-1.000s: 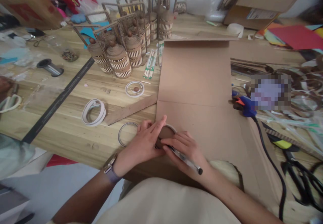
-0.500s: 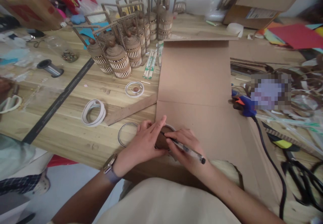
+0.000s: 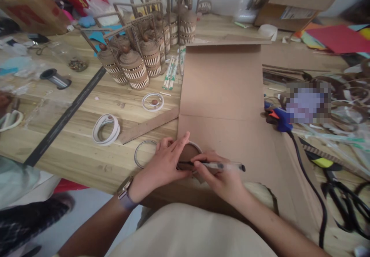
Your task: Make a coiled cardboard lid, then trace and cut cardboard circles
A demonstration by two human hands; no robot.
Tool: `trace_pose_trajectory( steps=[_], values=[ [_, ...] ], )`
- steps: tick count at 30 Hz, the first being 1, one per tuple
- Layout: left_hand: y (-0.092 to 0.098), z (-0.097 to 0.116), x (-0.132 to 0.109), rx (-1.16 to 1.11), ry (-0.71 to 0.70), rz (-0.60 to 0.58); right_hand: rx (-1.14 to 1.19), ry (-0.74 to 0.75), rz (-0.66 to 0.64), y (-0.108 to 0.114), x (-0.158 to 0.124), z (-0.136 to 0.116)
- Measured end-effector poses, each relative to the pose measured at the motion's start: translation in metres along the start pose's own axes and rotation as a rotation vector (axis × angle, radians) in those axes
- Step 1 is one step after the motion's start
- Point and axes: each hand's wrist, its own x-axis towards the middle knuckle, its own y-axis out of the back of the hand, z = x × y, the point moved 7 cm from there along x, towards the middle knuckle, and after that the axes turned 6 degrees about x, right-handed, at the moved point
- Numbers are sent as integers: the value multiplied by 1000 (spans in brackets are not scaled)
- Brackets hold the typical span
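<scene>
My left hand (image 3: 167,158) holds a round ring (image 3: 197,146) down on the brown cardboard sheet (image 3: 222,95), index finger stretched along one side and thumb along the near edge. Part of the ring is hidden under this hand. A clear pen with a black cap end (image 3: 215,165) is gripped in my right hand (image 3: 221,176), its tip inside the ring near the left thumb. Left of my hands, a thin ring (image 3: 144,154) lies on the wooden table.
Several lidded, handled lantern-like cardboard models (image 3: 134,70) stand at the back. A tape-like white roll (image 3: 106,129), a cardboard strip (image 3: 150,125) and a spool (image 3: 55,78) lie to the left. On the right are a blue glue gun (image 3: 280,119) with its cord and black scissors (image 3: 343,205).
My right hand has shifted a little and swung the pen flatter, its back end now pointing right. My left hand stays on the ring. A person's leg at lower left has moved.
</scene>
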Motion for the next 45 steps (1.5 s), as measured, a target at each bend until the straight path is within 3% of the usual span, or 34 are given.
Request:
trace_pose_trajectory(
  steps=[6,11,17,22,25,30,35,39,41,45],
  values=[
    [1,1,0,-11,-14,-1,29,-3,-4,-6,4,4],
    [2,2,-1,18,-4,7,99,-107,-30,-4,4,9],
    [3,3,-3,76,11,-25,296,-417,-202,-8,5,28],
    [3,3,-2,97,6,-47,96,-420,-311,8,19,27],
    [3,3,-2,102,6,-45,-7,-363,-234,33,28,22],
    [6,5,-3,147,-93,-60,-5,-319,94,66,11,22],
    [10,8,-5,183,-217,-118,-102,-347,150,54,-28,37],
    [25,7,-4,67,-218,-115,-105,-386,214,50,-48,53],
    [38,2,-3,10,-190,-57,-87,-404,238,50,-53,59],
    [75,-14,-10,14,-109,189,-11,-398,260,51,-52,59]
  ],
)
